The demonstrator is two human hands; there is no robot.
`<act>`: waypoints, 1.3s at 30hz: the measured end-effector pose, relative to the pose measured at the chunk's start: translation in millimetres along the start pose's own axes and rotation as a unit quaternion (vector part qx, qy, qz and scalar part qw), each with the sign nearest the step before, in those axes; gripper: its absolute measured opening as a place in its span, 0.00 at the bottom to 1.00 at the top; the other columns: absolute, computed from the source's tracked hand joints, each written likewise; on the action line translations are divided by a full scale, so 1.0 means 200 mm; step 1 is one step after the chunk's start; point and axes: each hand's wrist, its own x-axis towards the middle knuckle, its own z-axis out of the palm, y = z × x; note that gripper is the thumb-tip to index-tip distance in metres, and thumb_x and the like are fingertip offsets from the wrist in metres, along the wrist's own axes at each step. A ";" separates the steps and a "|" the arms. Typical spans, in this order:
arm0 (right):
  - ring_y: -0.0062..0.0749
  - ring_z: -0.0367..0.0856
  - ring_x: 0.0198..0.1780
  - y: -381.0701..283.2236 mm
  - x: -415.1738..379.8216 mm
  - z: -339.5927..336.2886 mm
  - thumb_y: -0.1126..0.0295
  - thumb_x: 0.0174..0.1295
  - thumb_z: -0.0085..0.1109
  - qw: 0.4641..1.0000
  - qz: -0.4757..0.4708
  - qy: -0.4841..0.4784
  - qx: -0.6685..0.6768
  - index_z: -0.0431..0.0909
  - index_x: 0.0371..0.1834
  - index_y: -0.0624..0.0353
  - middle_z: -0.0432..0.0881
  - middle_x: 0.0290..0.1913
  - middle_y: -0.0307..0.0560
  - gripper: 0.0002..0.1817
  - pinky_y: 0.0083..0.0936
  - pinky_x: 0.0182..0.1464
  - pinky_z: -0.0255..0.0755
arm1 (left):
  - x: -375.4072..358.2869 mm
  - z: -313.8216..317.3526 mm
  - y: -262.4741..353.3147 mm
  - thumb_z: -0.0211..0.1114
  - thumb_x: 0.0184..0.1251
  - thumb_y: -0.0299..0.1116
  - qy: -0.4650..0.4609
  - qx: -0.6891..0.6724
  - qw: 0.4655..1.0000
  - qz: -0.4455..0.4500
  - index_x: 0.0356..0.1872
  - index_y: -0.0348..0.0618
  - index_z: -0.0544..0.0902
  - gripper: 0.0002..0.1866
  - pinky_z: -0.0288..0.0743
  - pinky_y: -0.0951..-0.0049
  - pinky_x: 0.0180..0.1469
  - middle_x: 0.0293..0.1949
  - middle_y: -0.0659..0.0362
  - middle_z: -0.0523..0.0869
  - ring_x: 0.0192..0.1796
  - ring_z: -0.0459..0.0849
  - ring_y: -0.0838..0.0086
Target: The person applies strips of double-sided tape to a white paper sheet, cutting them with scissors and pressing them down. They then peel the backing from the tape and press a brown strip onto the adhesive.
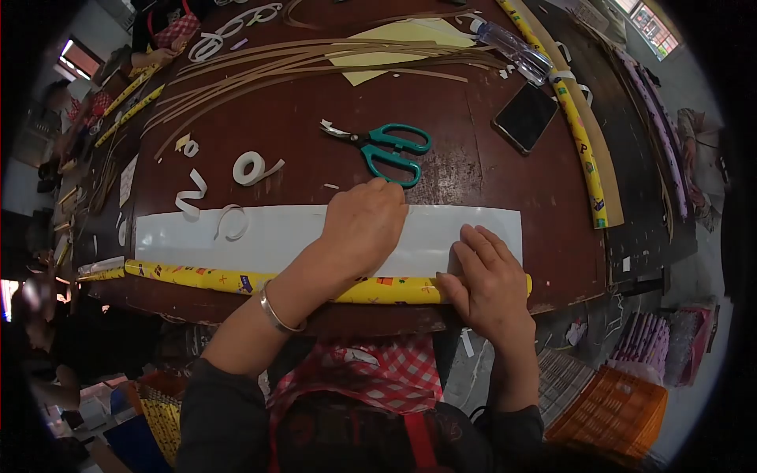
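Obs.: long white sheet lies flat along the near edge of the desk, its near border rolled into a yellow patterned strip. Left hand pressed flat on the sheet, fingers together. Right hand spread, fingertips on the sheet's right end, thumb at the strip. Teal scissors just beyond (untouched). Judgement: keep even pressure; roll straight.
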 end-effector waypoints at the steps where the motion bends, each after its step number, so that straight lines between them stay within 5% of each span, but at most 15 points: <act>1: 0.57 0.79 0.60 0.00 0.00 0.00 0.55 0.58 0.69 1.000 0.000 -0.002 0.000 0.82 0.48 0.69 0.82 0.56 0.64 0.25 0.44 0.61 0.75 | 0.00 0.01 0.02 0.59 0.71 0.32 0.017 -0.003 1.000 0.022 0.34 0.40 0.80 0.08 0.76 0.57 0.44 0.35 0.51 0.82 0.41 0.83 0.56; 9: 0.59 0.79 0.60 0.00 0.00 0.00 0.56 0.58 0.69 1.000 -0.010 0.000 0.003 0.81 0.48 0.69 0.81 0.57 0.64 0.25 0.45 0.60 0.75 | 0.01 0.06 0.01 0.61 0.67 0.29 0.047 0.083 0.993 0.076 0.31 0.39 0.79 0.06 0.77 0.57 0.38 0.34 0.52 0.82 0.37 0.84 0.57; 20: 0.59 0.79 0.60 0.00 0.00 0.00 0.55 0.58 0.69 1.000 0.005 0.002 0.008 0.82 0.48 0.69 0.82 0.56 0.64 0.26 0.46 0.61 0.74 | -0.01 0.01 0.00 0.60 0.70 0.33 0.022 -0.009 0.999 0.043 0.36 0.41 0.80 0.07 0.76 0.56 0.43 0.36 0.52 0.83 0.41 0.83 0.55; 39: 0.58 0.78 0.61 0.01 -0.01 0.01 0.54 0.59 0.68 1.000 0.006 0.004 0.018 0.82 0.48 0.69 0.81 0.56 0.64 0.26 0.45 0.62 0.73 | 0.01 0.03 0.01 0.58 0.71 0.30 0.011 0.030 0.998 0.048 0.35 0.39 0.78 0.06 0.75 0.57 0.46 0.36 0.51 0.81 0.42 0.81 0.55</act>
